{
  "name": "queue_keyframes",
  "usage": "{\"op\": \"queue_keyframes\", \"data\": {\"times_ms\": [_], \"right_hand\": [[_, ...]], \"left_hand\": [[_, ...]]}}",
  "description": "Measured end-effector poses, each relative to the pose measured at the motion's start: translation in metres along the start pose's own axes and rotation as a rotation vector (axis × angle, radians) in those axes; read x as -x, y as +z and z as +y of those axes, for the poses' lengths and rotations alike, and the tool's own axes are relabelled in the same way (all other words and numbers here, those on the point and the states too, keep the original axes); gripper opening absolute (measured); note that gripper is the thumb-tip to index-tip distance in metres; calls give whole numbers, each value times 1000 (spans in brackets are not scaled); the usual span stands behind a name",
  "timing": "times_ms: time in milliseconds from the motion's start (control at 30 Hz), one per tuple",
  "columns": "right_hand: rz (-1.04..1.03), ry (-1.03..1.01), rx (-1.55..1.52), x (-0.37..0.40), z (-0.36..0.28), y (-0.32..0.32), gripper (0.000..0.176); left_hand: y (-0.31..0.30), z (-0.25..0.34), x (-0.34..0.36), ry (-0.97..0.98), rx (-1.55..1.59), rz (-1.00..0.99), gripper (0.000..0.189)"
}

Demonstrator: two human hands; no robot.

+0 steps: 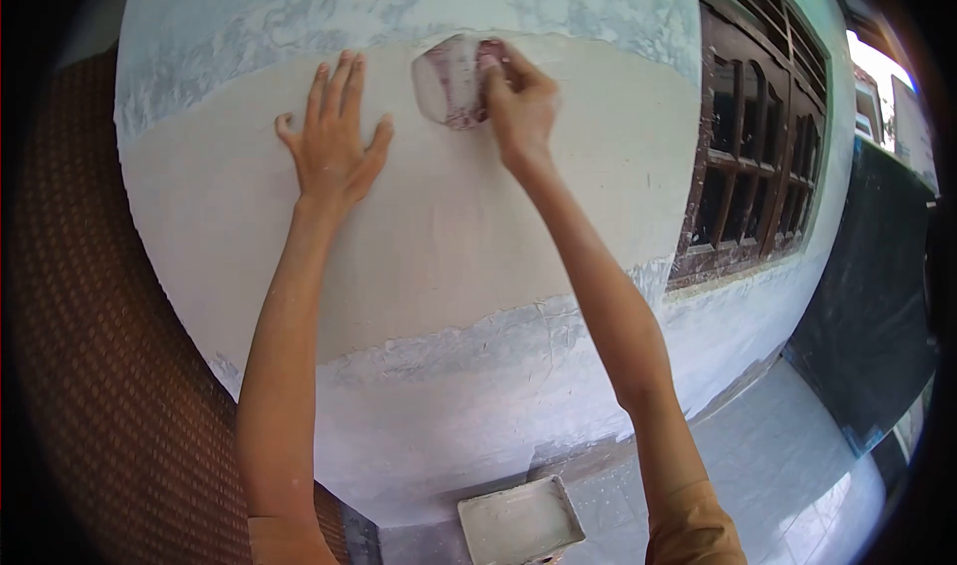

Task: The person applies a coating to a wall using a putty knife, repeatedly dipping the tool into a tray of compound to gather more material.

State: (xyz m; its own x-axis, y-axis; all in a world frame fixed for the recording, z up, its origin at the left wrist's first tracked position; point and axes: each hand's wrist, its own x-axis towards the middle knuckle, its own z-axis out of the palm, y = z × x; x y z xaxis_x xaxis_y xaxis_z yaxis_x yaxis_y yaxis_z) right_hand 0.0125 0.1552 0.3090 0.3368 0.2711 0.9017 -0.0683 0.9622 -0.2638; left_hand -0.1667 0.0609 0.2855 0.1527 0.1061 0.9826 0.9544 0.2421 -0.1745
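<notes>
My left hand [334, 151] lies against the wall with its fingers spread and nothing in it. Off to its right, my right hand [520, 101] pinches a thin, flat reddish-brown piece smeared with white [454, 84] and holds it to the wall. Motion blur hides whether it is a sanding sheet or a scraper. Both hands are on a smooth beige coated band of the wall [449, 236], the right one near its upper edge. Patchy bluish-white wall shows above and below this band.
A whitish, plaster-smeared tray [523, 523] stands low by the foot of the wall. A brown wooden window [753, 136] is to the right, with a dark panel [867, 296] beyond it. Brown woven-looking matting [110, 366] runs along the left. Grey tiles [768, 445] cover the floor.
</notes>
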Motion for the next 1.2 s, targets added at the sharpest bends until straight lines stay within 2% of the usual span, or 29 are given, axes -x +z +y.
{"op": "queue_keyframes", "data": {"times_ms": [100,133,167,200,233,367,400,467,567,700,767,800,900,933,1000,1033,1100,1133,1200], "right_hand": [[75,41,67,-27,27,-28,34],[116,160,165,-42,24,-54,32],[181,204,142,-54,22,-79,30],[348,102,47,-69,42,-96,28],[430,133,8,-77,42,-112,28],[404,117,31,-63,18,-136,31],[365,141,-4,-51,9,-134,32],[308,192,-10,-20,-9,-132,33],[113,317,-1,50,-32,-138,32],[-184,544,61,166,-39,-177,29],[-336,646,94,230,-39,-205,28],[-430,683,210,265,-37,-222,28],[-642,973,305,375,-25,-280,30],[-665,1127,322,414,-19,-303,31],[-675,1393,329,482,-19,-346,35],[-690,1458,352,514,-21,-368,35],[-665,1535,391,571,-22,-402,32],[-683,1575,400,598,-22,-417,32],[-934,1228,647,641,-23,-438,28]], "left_hand": [[-2,2,-1,2,-2,-16,73],[-3,2,-2,-12,-12,-39,73],[-4,2,-1,-33,-22,-66,73],[-4,2,-1,-41,-21,-67,73],[-3,2,-2,-39,-11,-52,73],[-3,6,-2,-44,59,-41,72],[-5,8,3,-58,69,-69,72],[-10,15,19,-88,176,3,66],[-33,31,79,-148,260,-115,73],[-75,64,222,-394,362,-448,74],[-97,84,310,-467,440,-344,58],[-108,93,354,-503,418,-413,58],[-164,132,481,-1005,602,-664,53],[-182,145,519,-1041,578,-733,53],[-218,169,599,-1423,601,-851,54],[-234,184,641,-1458,571,-912,54],[-261,210,714,-1850,504,-987,53],[-277,220,723,-1875,469,-1014,53],[-297,241,743,-2208,464,-1099,55]]}}
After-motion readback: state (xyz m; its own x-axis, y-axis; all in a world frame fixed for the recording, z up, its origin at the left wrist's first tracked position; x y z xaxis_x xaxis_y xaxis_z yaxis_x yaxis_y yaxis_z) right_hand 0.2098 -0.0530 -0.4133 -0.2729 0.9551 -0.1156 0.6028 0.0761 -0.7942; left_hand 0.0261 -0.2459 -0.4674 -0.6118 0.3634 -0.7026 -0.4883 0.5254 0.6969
